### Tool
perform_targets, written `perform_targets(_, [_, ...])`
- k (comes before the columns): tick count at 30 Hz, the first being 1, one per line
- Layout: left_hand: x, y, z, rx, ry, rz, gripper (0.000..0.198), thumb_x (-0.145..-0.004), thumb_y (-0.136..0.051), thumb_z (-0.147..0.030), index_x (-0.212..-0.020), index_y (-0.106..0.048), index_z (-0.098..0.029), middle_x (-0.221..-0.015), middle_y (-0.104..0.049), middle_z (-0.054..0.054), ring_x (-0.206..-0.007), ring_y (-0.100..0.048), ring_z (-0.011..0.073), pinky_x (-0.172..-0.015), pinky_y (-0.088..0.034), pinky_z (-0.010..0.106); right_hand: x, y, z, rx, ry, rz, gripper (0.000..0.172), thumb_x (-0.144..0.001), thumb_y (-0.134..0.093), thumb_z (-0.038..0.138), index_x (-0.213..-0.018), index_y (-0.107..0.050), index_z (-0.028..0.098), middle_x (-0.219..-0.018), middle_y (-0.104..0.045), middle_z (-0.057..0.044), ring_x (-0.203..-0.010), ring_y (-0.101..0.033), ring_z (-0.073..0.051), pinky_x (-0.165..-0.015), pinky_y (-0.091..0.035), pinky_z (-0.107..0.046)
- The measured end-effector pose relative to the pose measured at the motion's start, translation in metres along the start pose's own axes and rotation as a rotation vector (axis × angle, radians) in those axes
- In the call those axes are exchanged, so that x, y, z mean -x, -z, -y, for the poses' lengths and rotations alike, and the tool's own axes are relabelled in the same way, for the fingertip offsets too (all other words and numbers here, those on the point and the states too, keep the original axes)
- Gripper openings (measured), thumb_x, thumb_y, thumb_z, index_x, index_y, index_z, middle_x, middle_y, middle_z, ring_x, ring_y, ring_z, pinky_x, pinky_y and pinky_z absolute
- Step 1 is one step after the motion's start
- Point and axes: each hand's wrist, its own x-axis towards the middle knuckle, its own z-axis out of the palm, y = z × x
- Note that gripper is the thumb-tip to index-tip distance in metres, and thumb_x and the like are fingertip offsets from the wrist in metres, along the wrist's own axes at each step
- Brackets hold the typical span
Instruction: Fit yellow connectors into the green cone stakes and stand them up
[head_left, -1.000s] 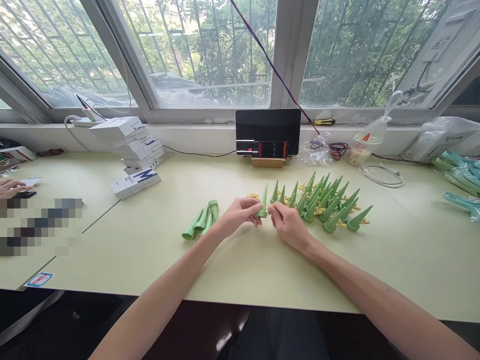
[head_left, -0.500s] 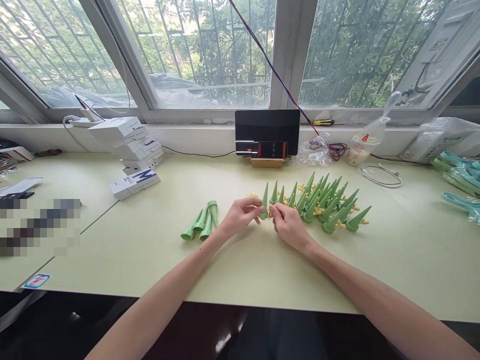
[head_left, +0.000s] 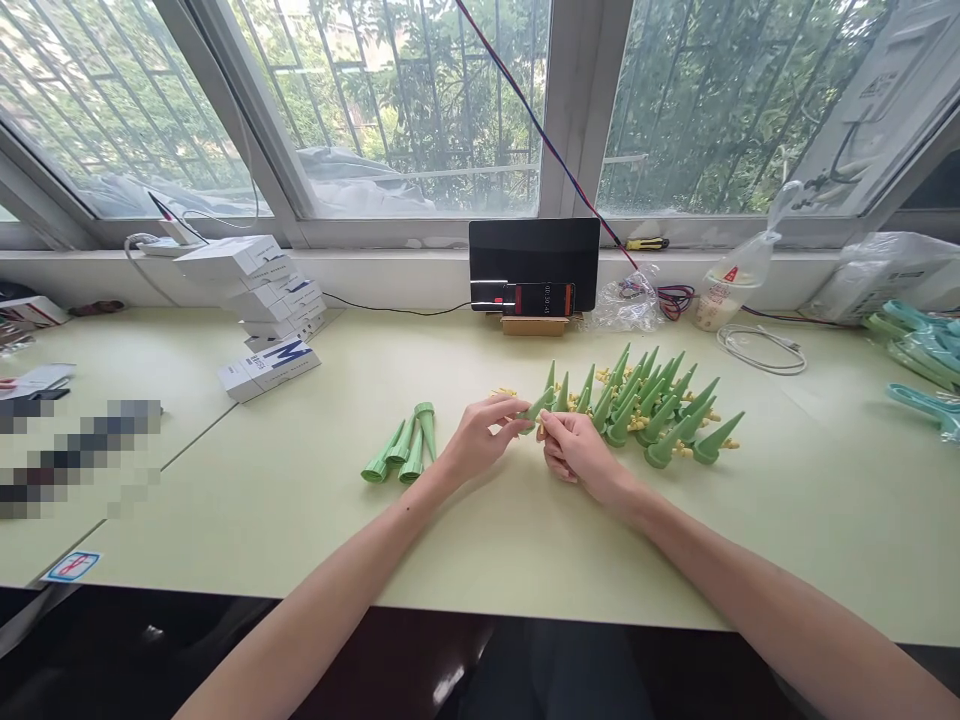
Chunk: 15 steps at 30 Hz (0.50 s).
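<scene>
Between the fingers of my left hand (head_left: 487, 432) is a green plastic spike (head_left: 538, 406), its point tilted up to the right. My right hand (head_left: 583, 452) meets it from the right, thumb and forefinger pinched on a small yellow piece (head_left: 541, 424) at the spike's wide end. Behind and right of my hands stand several green spikes (head_left: 660, 400) with yellow pieces at their bases. Left of my left hand lie several green spikes (head_left: 405, 445) without visible yellow pieces. A few yellow pieces (head_left: 504, 392) lie just behind my left hand.
A phone (head_left: 545, 298) leans on a black tablet (head_left: 534, 250) at the back. White boxes (head_left: 268, 370) are stacked at the left. A bagged cup (head_left: 726, 290), a coiled white cable (head_left: 761, 350) and teal plastic parts (head_left: 919, 345) are on the right.
The held spike has tipped from upright to leaning right, its point lower. My right hand has turned slightly, showing more of its curled fingers.
</scene>
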Motion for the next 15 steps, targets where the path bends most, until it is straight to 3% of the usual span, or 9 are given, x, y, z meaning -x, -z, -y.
perform_targets(5, [0.0006, 0.0025, 0.0, -0.136, -0.103, 0.017, 0.02, -0.095, -0.052, -0.029, -0.103, -0.069, -0.022, -0.098, -0.067, 0.009, -0.087, -0.06, 0.0178, -0.081, -0.049, 0.033, -0.0009, 0.0018, 0.0033, -0.134, -0.125, 0.046, 0.039, -0.08, -0.064, 0.052, -0.068, -0.046, 0.02, -0.044, -0.024, 0.012, -0.033, -0.027, -0.005, -0.032, -0.016, -0.016])
perform_targets(11, [0.0028, 0.005, 0.001, -0.193, -0.188, 0.083, 0.026, -0.097, -0.045, -0.026, -0.113, -0.066, -0.024, -0.106, -0.065, 0.01, -0.09, -0.06, 0.0179, -0.081, -0.048, 0.032, -0.0047, 0.0063, 0.004, -0.221, -0.236, 0.098, 0.027, -0.08, -0.063, 0.036, -0.067, -0.047, 0.02, -0.044, -0.027, 0.012, -0.035, -0.026, -0.005, -0.031, -0.016, -0.015])
perform_targets(15, [0.0024, 0.0037, -0.0004, -0.195, -0.157, 0.072, 0.024, -0.097, -0.045, -0.027, -0.109, -0.065, -0.023, -0.102, -0.065, 0.01, -0.09, -0.06, 0.0184, -0.08, -0.048, 0.032, -0.0047, 0.0059, 0.0037, -0.237, -0.242, 0.102, 0.033, -0.08, -0.066, 0.043, -0.067, -0.047, 0.02, -0.044, -0.028, 0.012, -0.035, -0.027, -0.005, -0.031, -0.017, -0.016])
